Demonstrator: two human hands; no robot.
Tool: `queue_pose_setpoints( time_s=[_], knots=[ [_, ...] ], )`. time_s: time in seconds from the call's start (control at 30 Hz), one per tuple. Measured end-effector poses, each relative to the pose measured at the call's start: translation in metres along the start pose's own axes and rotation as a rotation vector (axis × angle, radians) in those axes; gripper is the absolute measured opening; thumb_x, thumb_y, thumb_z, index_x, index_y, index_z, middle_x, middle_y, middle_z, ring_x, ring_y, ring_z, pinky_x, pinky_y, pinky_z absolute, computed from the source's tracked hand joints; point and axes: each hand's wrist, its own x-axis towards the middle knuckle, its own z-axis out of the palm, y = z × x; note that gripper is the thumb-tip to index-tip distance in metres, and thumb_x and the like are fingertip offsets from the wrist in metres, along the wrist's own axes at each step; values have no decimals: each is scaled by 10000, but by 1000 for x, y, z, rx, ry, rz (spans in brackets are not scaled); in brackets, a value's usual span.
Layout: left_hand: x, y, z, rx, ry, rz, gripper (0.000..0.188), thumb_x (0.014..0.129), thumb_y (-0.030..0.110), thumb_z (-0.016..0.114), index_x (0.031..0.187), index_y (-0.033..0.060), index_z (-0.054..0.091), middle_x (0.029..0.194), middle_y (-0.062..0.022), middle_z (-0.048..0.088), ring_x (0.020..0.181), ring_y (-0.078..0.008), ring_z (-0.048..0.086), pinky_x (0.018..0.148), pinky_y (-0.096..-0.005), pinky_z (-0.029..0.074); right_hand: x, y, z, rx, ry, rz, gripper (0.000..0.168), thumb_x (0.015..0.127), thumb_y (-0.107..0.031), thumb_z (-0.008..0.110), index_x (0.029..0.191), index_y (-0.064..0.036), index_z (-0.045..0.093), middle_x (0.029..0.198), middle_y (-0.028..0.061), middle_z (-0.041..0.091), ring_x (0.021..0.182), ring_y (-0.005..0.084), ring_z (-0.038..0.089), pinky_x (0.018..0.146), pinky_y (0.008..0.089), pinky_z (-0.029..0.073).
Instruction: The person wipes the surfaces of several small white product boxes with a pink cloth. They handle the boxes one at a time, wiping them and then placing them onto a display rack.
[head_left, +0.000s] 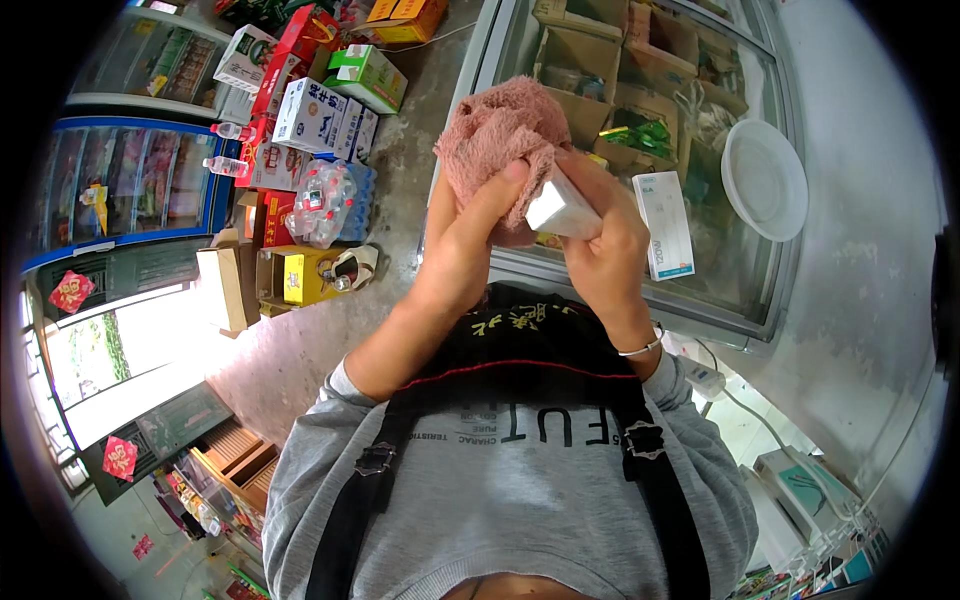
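Observation:
My left hand (469, 240) is closed on a bunched pink cloth (510, 127), its thumb pressing the fabric down. From under the cloth's lower right edge juts a glossy white block-like object (566, 206), which my right hand (607, 225) grips from the right side. The cloth hides the object's other end, so its kind cannot be told. Both hands are above the near edge of a glass-topped chest freezer. Just right of my right hand, a flat white charger box (665, 225) lies on the glass.
A round white plastic basin (765, 180) sits on the freezer glass (705, 277), close to the wall. On the floor to the left stand milk cartons (311, 116), packs of bottled water (330, 202) and an opened yellow box (304, 276). Display fridges (135, 176) stand beyond them.

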Motion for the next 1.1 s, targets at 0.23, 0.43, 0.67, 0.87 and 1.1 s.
queue_pose_setpoints(
  time_s=[0.23,0.43,0.67,0.87,1.1],
  knots=[
    [5,1,-5,162,-290,182,665,781,210,732,1321,26,390,1232,-76,495,1127,-178,508,939,-343,429,2,-1,-2,-20,-11,-13,510,679,36,655,1170,-103,627,1119,119,635,994,326,617,849,376,492],
    [0,-4,-11,74,-105,137,663,788,126,734,1334,18,373,1214,-79,520,1104,-164,522,955,-335,434,2,0,-15,156,-179,84,462,720,39,631,1171,-58,615,1118,124,643,1006,287,630,866,329,483],
    [-7,-7,-25,67,-113,297,344,835,73,587,1165,-12,534,1088,-96,597,982,-171,593,843,-291,485,-6,1,-13,439,-260,112,375,762,32,627,1135,-10,609,1097,102,656,984,201,632,852,306,475],
    [3,45,-24,208,-320,-219,419,611,-23,746,991,-40,568,1008,-123,595,951,-205,577,885,-339,462,-11,18,-30,506,-551,208,357,724,33,647,1078,-16,630,1035,112,665,967,227,646,841,306,478],
    [24,34,-46,438,-803,-162,565,720,67,749,1229,-17,517,1117,-60,598,978,-123,573,862,-248,458,1,13,-32,502,-693,23,431,694,-38,694,1117,-58,617,995,154,646,901,337,626,762,355,484]
  ],
)
